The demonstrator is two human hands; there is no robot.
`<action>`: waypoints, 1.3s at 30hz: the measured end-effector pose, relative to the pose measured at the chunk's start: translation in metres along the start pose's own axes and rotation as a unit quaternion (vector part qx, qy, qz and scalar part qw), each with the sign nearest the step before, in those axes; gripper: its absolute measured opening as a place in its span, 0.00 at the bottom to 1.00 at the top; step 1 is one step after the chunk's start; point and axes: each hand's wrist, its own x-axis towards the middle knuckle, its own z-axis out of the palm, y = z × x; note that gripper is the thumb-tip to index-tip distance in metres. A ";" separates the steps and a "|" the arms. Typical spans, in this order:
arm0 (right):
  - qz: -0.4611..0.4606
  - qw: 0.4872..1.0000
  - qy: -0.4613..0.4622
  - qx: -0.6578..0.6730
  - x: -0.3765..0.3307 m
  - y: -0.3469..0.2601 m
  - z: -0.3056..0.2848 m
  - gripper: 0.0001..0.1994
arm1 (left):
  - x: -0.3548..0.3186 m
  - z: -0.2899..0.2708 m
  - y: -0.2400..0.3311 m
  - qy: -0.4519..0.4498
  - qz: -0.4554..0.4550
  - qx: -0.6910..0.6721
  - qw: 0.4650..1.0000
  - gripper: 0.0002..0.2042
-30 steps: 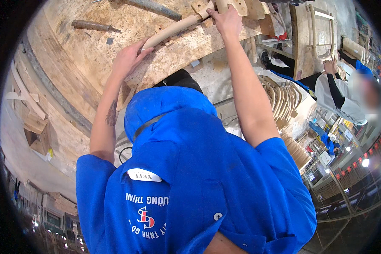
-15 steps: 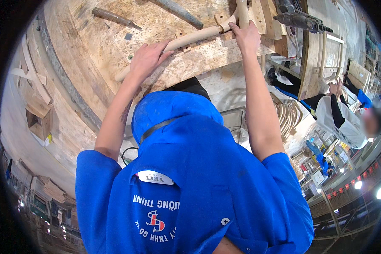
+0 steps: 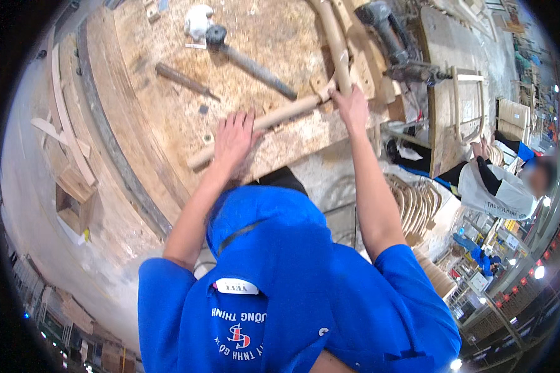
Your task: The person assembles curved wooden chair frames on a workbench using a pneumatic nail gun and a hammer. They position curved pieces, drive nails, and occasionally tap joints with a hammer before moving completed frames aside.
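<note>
A pale, rounded wooden rail lies slanting along the near edge of the chipboard workbench. Its right end meets a curved wooden piece that runs away from me. Across the rail's left part lies my left hand, fingers over the far side and thumb on the near side. My right hand is closed round the corner where the two pieces meet; its palm hides part of the joint. Small wooden blocks sit against the pieces at this corner.
Beyond the rail lie a dark-headed hammer, a narrow chisel-like tool and a crumpled white cloth or glove. A black power tool rests at the right. Another person works farther right, near stacked curved wooden parts.
My view has shifted, so more of the bench's far part shows, with the hammer head and white item. Both hands keep their places on the wood.
</note>
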 end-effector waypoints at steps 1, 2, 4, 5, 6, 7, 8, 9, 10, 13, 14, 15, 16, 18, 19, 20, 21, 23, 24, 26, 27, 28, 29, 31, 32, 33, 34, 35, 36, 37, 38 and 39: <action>0.011 0.999 -0.004 0.045 -0.007 0.000 -0.002 0.30 | 0.002 -0.006 0.008 0.011 -0.019 -0.019 1.000 0.29; 0.017 0.996 -0.010 0.093 -0.012 -0.006 -0.004 0.29 | 0.008 -0.012 0.017 0.023 -0.039 -0.035 0.998 0.28; 0.074 0.983 -0.039 0.161 -0.033 -0.042 -0.004 0.25 | 0.025 -0.028 0.024 0.109 -0.055 -0.158 0.980 0.25; 0.025 0.981 0.012 0.192 -0.048 -0.056 0.005 0.24 | 0.043 -0.039 0.029 0.111 -0.068 -0.241 0.962 0.25; -0.024 0.972 0.060 0.225 -0.062 -0.073 0.018 0.24 | 0.063 -0.055 0.032 0.112 -0.082 -0.320 0.937 0.25; 0.000 0.961 0.009 0.277 -0.075 -0.100 0.020 0.25 | 0.081 -0.072 0.035 0.085 -0.116 -0.407 0.902 0.25; 0.025 0.944 -0.042 0.327 -0.087 -0.130 0.019 0.27 | 0.100 -0.091 0.038 0.056 -0.147 -0.490 0.857 0.25; 0.020 0.828 -0.074 0.556 -0.098 -0.155 0.029 0.28 | 0.119 -0.114 0.037 0.024 -0.170 -0.570 0.804 0.25; 0.015 0.660 -0.097 0.745 -0.099 -0.172 0.036 0.29 | 0.137 -0.144 0.032 -0.004 -0.185 -0.546 0.817 0.26; -0.194 0.827 -0.195 0.490 -0.075 -0.187 0.038 0.36 | 0.174 -0.187 0.003 0.006 -0.169 -0.469 0.867 0.29; -0.221 0.894 -0.240 0.307 -0.060 -0.207 0.007 0.32 | 0.178 -0.183 -0.019 0.047 -0.176 -0.478 0.859 0.30; -0.287 0.902 -0.223 0.233 -0.035 -0.213 -0.003 0.32 | 0.189 -0.190 -0.035 0.055 -0.199 -0.464 0.861 0.31; -0.349 0.901 -0.203 0.158 -0.007 -0.219 -0.007 0.33 | 0.202 -0.200 -0.051 0.061 -0.222 -0.450 0.863 0.32; -0.277 0.928 -0.181 0.171 0.055 -0.240 -0.017 0.35 | 0.229 -0.212 -0.096 0.006 -0.272 -0.352 0.896 0.30; -0.284 0.941 -0.124 0.137 0.096 -0.241 -0.014 0.35 | 0.245 -0.215 -0.120 -0.020 -0.288 -0.301 0.909 0.29; -0.296 0.947 -0.068 0.107 0.138 -0.247 -0.009 0.36 | 0.254 -0.211 -0.150 0.009 -0.262 -0.243 0.934 0.28; -0.316 0.945 -0.021 0.081 0.175 -0.260 -0.005 0.38 | 0.255 -0.198 -0.185 0.037 -0.239 -0.183 0.953 0.28; -0.327 0.944 0.046 0.014 0.249 -0.280 0.002 0.42 | 0.262 -0.174 -0.234 0.067 -0.193 -0.103 0.973 0.27; -0.321 0.944 0.064 -0.026 0.287 -0.286 0.001 0.43 | 0.270 -0.165 -0.251 0.075 -0.175 -0.082 0.978 0.28; -0.314 0.941 0.045 -0.117 0.320 -0.301 0.018 0.45 | 0.275 -0.150 -0.276 0.063 -0.179 -0.052 0.981 0.27; -0.307 0.936 0.017 -0.169 0.325 -0.315 0.028 0.45 | 0.271 -0.146 -0.283 0.044 -0.191 -0.042 0.980 0.27; -0.300 0.928 -0.010 -0.221 0.330 -0.327 0.035 0.45 | 0.268 -0.143 -0.289 0.026 -0.203 -0.033 0.978 0.27; -0.330 0.912 0.004 -0.241 0.330 -0.331 0.039 0.41 | 0.268 -0.140 -0.295 0.020 -0.210 -0.026 0.977 0.27; -0.355 0.904 0.008 -0.237 0.344 -0.326 0.042 0.38 | 0.275 -0.139 -0.295 0.005 -0.213 -0.023 0.977 0.27; -0.365 0.901 0.010 -0.234 0.350 -0.322 0.043 0.37 | 0.278 -0.139 -0.293 0.011 -0.200 -0.014 0.980 0.27; -0.364 0.897 0.025 -0.248 0.358 -0.320 0.042 0.37 | 0.283 -0.140 -0.291 0.016 -0.183 -0.004 0.983 0.27; -0.371 0.893 0.030 -0.252 0.363 -0.316 0.042 0.37 | 0.288 -0.140 -0.288 0.022 -0.166 0.005 0.986 0.27; -0.376 0.890 0.036 -0.257 0.368 -0.310 0.041 0.37 | 0.294 -0.141 -0.286 0.019 -0.154 0.007 0.988 0.27; -0.383 0.886 0.043 -0.258 0.371 -0.306 0.040 0.38 | 0.299 -0.143 -0.284 0.017 -0.143 0.013 0.989 0.27; -0.298 0.942 0.002 -0.151 0.357 -0.317 0.046 0.20 | 0.292 -0.141 -0.288 0.010 -0.151 0.025 0.988 0.27; -0.315 0.939 0.000 -0.139 0.347 -0.327 0.049 0.19 | 0.287 -0.140 -0.293 0.009 -0.148 0.040 0.988 0.27; -0.325 0.937 0.010 -0.128 0.346 -0.329 0.046 0.19 | 0.291 -0.141 -0.299 0.015 -0.135 0.052 0.989 0.27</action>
